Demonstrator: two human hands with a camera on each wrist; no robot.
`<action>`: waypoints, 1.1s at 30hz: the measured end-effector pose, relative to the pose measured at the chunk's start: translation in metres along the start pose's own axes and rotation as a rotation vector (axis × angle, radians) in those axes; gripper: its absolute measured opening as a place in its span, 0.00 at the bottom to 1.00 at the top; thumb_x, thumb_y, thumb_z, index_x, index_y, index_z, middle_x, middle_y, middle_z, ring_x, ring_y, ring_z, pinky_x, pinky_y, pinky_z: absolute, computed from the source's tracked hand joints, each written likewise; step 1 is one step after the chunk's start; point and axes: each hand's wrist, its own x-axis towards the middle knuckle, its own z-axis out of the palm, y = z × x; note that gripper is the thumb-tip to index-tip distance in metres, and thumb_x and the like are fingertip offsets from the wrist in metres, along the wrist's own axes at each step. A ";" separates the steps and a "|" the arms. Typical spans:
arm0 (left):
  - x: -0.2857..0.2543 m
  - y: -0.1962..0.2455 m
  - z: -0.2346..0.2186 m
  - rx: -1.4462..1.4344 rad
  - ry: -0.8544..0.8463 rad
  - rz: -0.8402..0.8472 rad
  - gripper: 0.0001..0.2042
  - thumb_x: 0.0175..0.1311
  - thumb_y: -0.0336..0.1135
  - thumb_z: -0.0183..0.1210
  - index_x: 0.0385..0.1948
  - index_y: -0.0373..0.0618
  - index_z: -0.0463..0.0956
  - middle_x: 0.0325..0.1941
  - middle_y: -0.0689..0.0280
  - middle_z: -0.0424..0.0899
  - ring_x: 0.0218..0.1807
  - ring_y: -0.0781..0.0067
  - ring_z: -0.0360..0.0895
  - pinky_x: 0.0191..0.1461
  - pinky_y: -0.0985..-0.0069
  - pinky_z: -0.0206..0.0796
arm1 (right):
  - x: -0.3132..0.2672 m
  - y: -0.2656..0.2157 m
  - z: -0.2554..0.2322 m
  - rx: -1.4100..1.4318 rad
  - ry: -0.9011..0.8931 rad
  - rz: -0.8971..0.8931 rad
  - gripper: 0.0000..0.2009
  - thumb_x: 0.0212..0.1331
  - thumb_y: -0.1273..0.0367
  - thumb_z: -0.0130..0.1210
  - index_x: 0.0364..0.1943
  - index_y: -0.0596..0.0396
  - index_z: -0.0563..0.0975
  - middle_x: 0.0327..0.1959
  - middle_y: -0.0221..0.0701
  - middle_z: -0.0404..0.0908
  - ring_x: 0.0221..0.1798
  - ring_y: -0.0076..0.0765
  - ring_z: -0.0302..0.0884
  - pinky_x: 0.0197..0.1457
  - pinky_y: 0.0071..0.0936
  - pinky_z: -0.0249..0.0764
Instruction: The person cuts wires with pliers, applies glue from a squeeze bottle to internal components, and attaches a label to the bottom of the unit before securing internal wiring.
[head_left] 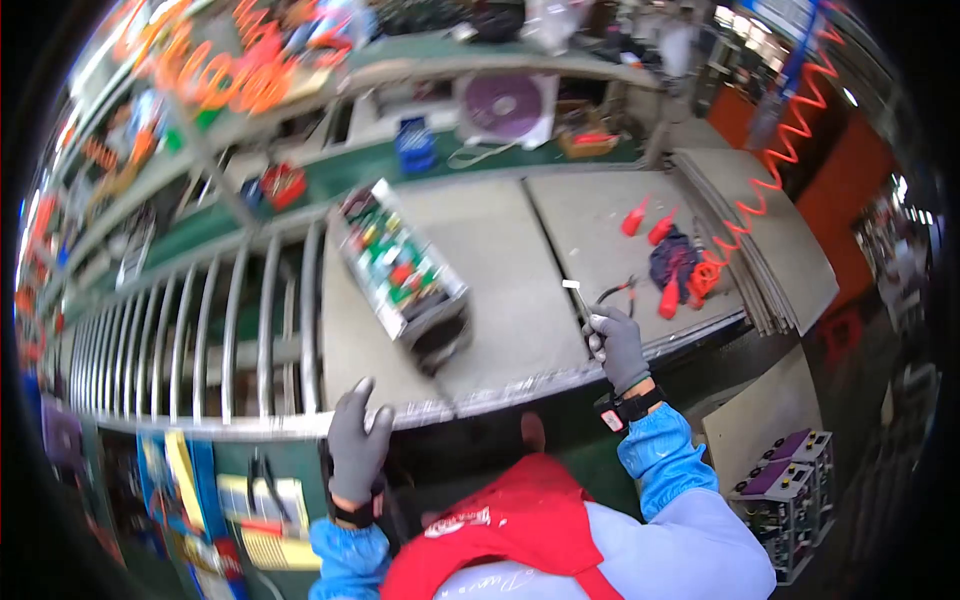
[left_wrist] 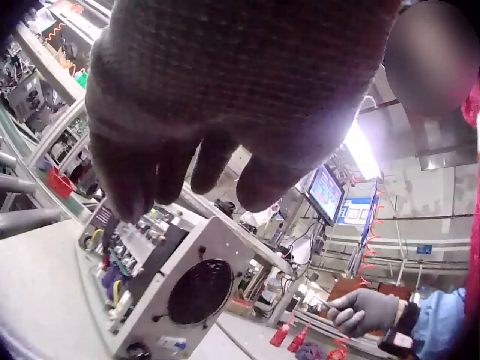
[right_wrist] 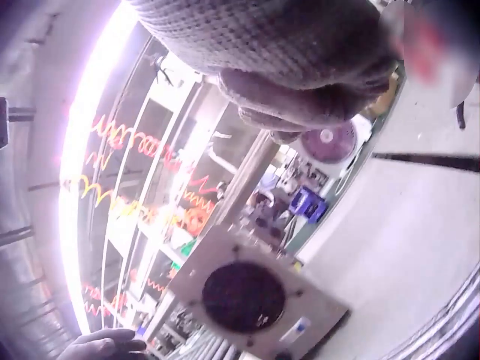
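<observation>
An open metal case (head_left: pixel 400 262) with green circuit boards lies at an angle on the grey bench top. Its end plate with a round dark fan shows in the left wrist view (left_wrist: pixel 199 292) and the right wrist view (right_wrist: pixel 244 296). My gloved left hand (head_left: pixel 358 440) is at the bench's front edge, below the case, fingers apart and holding nothing. To the right of the case, my gloved right hand (head_left: pixel 620 350) grips a thin tool (head_left: pixel 577 298) with a whitish end; its fingers look curled in the right wrist view (right_wrist: pixel 307 97). The tool's exact kind is unclear.
Red bottles (head_left: pixel 634 218), a dark cloth (head_left: pixel 674 262) and black-handled pliers (head_left: pixel 617 290) lie on the right of the bench. A roller conveyor (head_left: pixel 230 330) adjoins at left. Behind stand a blue bin (head_left: pixel 415 146) and a red bin (head_left: pixel 283 185). A red coiled hose (head_left: pixel 775 185) hangs at right.
</observation>
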 end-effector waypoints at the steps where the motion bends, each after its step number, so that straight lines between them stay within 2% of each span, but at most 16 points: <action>1: 0.021 0.009 0.014 -0.046 0.021 0.001 0.22 0.65 0.37 0.60 0.59 0.37 0.73 0.57 0.48 0.78 0.59 0.48 0.75 0.64 0.60 0.66 | 0.027 -0.006 -0.019 0.048 0.051 -0.010 0.11 0.64 0.71 0.50 0.46 0.58 0.80 0.27 0.25 0.78 0.19 0.14 0.67 0.16 0.15 0.59; 2: 0.040 0.020 0.029 -0.073 0.059 -0.047 0.22 0.66 0.36 0.60 0.59 0.36 0.73 0.58 0.48 0.77 0.60 0.48 0.74 0.64 0.60 0.65 | 0.055 -0.011 -0.038 0.070 0.106 -0.050 0.10 0.64 0.71 0.50 0.45 0.57 0.80 0.26 0.25 0.78 0.19 0.14 0.67 0.16 0.15 0.59; 5: 0.090 0.034 0.078 0.063 0.230 0.037 0.21 0.66 0.36 0.59 0.58 0.35 0.73 0.55 0.49 0.78 0.57 0.49 0.74 0.63 0.61 0.65 | 0.144 -0.019 -0.104 0.115 0.214 -0.168 0.08 0.64 0.71 0.51 0.42 0.56 0.78 0.25 0.24 0.76 0.19 0.16 0.67 0.16 0.18 0.60; 6: 0.102 0.044 0.091 -0.007 0.238 -0.054 0.20 0.66 0.37 0.60 0.57 0.36 0.75 0.56 0.49 0.77 0.55 0.49 0.74 0.62 0.59 0.65 | 0.173 -0.021 -0.124 0.178 0.261 -0.154 0.07 0.64 0.71 0.50 0.42 0.55 0.78 0.25 0.24 0.76 0.19 0.17 0.67 0.16 0.18 0.60; 8: 0.121 0.041 0.119 0.246 0.350 0.015 0.17 0.65 0.37 0.59 0.52 0.36 0.78 0.53 0.49 0.79 0.54 0.47 0.74 0.61 0.56 0.64 | 0.228 -0.041 -0.159 0.293 0.345 -0.153 0.07 0.65 0.71 0.50 0.43 0.55 0.78 0.24 0.25 0.76 0.19 0.18 0.68 0.16 0.18 0.61; 9: 0.126 0.043 0.127 0.382 0.386 0.001 0.15 0.65 0.37 0.58 0.46 0.36 0.80 0.48 0.49 0.82 0.54 0.44 0.74 0.63 0.53 0.63 | 0.254 -0.055 -0.177 0.347 0.348 -0.135 0.07 0.65 0.71 0.50 0.42 0.55 0.77 0.24 0.25 0.76 0.19 0.19 0.67 0.16 0.19 0.61; 10: 0.127 0.030 0.135 0.453 0.468 -0.006 0.14 0.66 0.38 0.56 0.43 0.36 0.81 0.44 0.50 0.83 0.54 0.42 0.74 0.64 0.51 0.62 | 0.279 -0.068 -0.192 0.396 0.345 -0.113 0.07 0.65 0.71 0.50 0.42 0.55 0.77 0.24 0.26 0.76 0.19 0.19 0.67 0.16 0.19 0.61; 12: 0.126 0.031 0.138 0.504 0.503 0.014 0.14 0.68 0.38 0.53 0.41 0.37 0.81 0.43 0.52 0.83 0.54 0.41 0.74 0.65 0.50 0.62 | 0.334 -0.089 -0.220 0.364 0.428 -0.145 0.05 0.66 0.70 0.50 0.39 0.54 0.76 0.24 0.27 0.75 0.18 0.20 0.66 0.16 0.19 0.61; 14: 0.128 0.041 0.136 0.482 0.454 -0.027 0.13 0.69 0.37 0.51 0.39 0.36 0.81 0.42 0.51 0.82 0.55 0.39 0.73 0.65 0.49 0.62 | 0.384 -0.116 -0.239 0.421 0.482 -0.088 0.04 0.66 0.70 0.50 0.37 0.53 0.75 0.24 0.27 0.75 0.17 0.21 0.66 0.15 0.19 0.61; 17: 0.125 0.030 0.141 0.554 0.498 -0.016 0.13 0.69 0.36 0.50 0.39 0.36 0.81 0.42 0.53 0.83 0.55 0.43 0.73 0.65 0.50 0.62 | 0.466 -0.127 -0.271 0.475 0.459 -0.104 0.04 0.67 0.69 0.51 0.34 0.52 0.75 0.23 0.27 0.75 0.17 0.22 0.66 0.15 0.19 0.61; 18: 0.125 0.024 0.143 0.626 0.530 0.023 0.13 0.69 0.36 0.49 0.38 0.37 0.81 0.43 0.54 0.83 0.55 0.45 0.74 0.65 0.52 0.62 | 0.483 -0.130 -0.273 0.488 0.448 -0.133 0.05 0.67 0.69 0.51 0.34 0.52 0.74 0.23 0.27 0.75 0.17 0.22 0.66 0.15 0.19 0.61; 20: 0.126 0.039 0.139 0.595 0.474 0.007 0.19 0.73 0.47 0.51 0.42 0.39 0.83 0.44 0.49 0.84 0.54 0.43 0.77 0.64 0.52 0.65 | 0.501 -0.134 -0.278 0.504 0.441 -0.181 0.05 0.67 0.68 0.51 0.33 0.51 0.74 0.23 0.27 0.75 0.17 0.22 0.65 0.15 0.19 0.60; 22: 0.132 0.057 0.145 0.608 0.528 -0.036 0.20 0.73 0.47 0.51 0.39 0.39 0.84 0.43 0.49 0.84 0.51 0.43 0.78 0.61 0.52 0.67 | 0.521 -0.139 -0.283 0.480 0.471 -0.170 0.06 0.67 0.68 0.50 0.32 0.50 0.74 0.23 0.27 0.74 0.17 0.21 0.65 0.15 0.19 0.61; 27: 0.129 0.041 0.143 0.699 0.495 0.005 0.20 0.74 0.46 0.49 0.40 0.40 0.84 0.43 0.50 0.85 0.51 0.44 0.78 0.60 0.52 0.67 | 0.592 -0.132 -0.315 0.293 0.412 -0.251 0.06 0.67 0.68 0.50 0.33 0.50 0.75 0.23 0.26 0.75 0.17 0.20 0.65 0.16 0.17 0.62; 31: 0.137 0.054 0.144 0.642 0.444 0.001 0.19 0.75 0.45 0.48 0.41 0.40 0.84 0.44 0.53 0.85 0.51 0.45 0.78 0.62 0.53 0.66 | 0.595 -0.155 -0.295 0.320 0.523 -0.232 0.06 0.68 0.69 0.48 0.36 0.53 0.75 0.24 0.29 0.74 0.17 0.24 0.66 0.16 0.21 0.61; 33: 0.132 0.044 0.143 0.684 0.467 0.007 0.19 0.76 0.45 0.47 0.41 0.40 0.83 0.43 0.54 0.85 0.50 0.46 0.78 0.63 0.52 0.66 | 0.612 -0.150 -0.301 0.345 0.486 -0.256 0.06 0.68 0.69 0.47 0.35 0.53 0.75 0.24 0.29 0.74 0.17 0.25 0.67 0.16 0.22 0.61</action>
